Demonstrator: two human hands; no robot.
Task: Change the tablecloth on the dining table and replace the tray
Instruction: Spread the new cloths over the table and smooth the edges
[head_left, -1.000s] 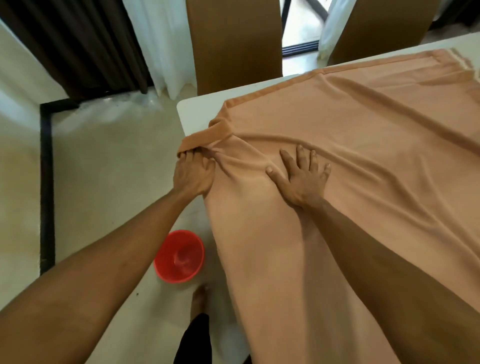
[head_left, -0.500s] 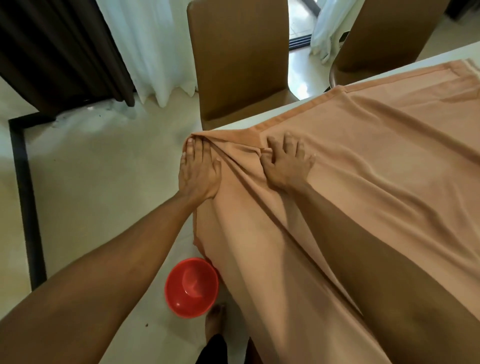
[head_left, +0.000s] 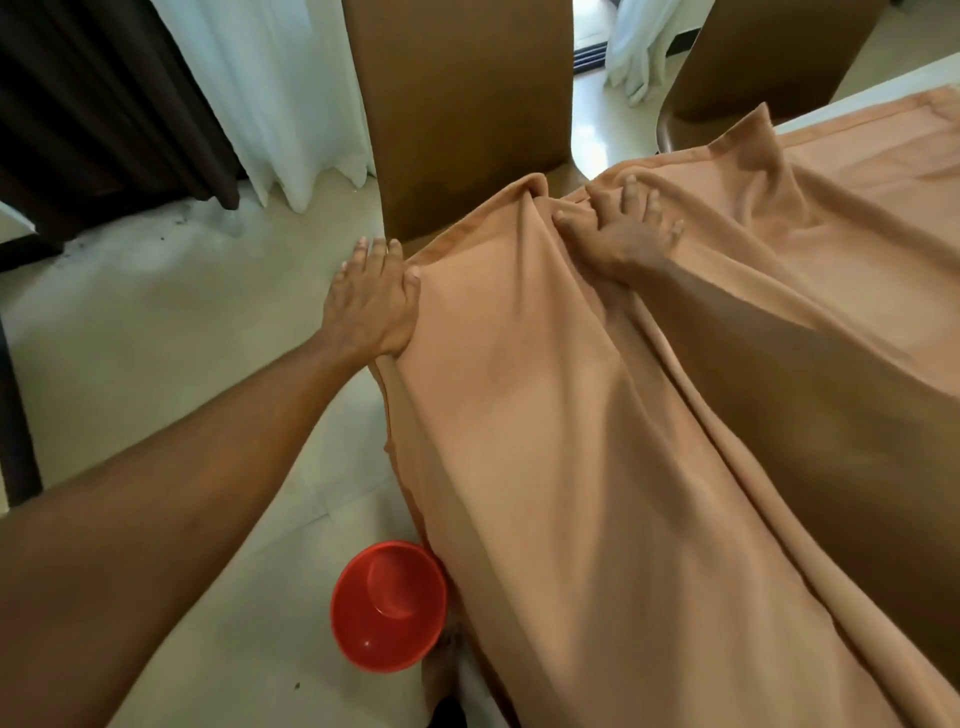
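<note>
A peach tablecloth (head_left: 597, 415) covers the near end of the white dining table (head_left: 883, 85) and hangs over its left edge. My left hand (head_left: 371, 304) lies flat with straight fingers against the cloth's hanging left edge, thumb on the fabric. My right hand (head_left: 623, 231) presses down on top of the cloth near the far corner, fingers spread, with bunched folds around it. A fold stands up just beyond that hand. No tray is in view.
Two brown chairs (head_left: 457, 104) (head_left: 769, 57) stand at the table's far side. A red plastic bowl (head_left: 389, 605) sits on the tiled floor by the hanging cloth, next to my bare foot (head_left: 441, 670). White curtains (head_left: 270, 93) and a dark curtain (head_left: 104, 93) hang at the back left.
Both hands have slid forward along the table's end toward the far corner. The cloth now covers that corner and drapes lower over the left edge, with more folds bunched at my right hand.
</note>
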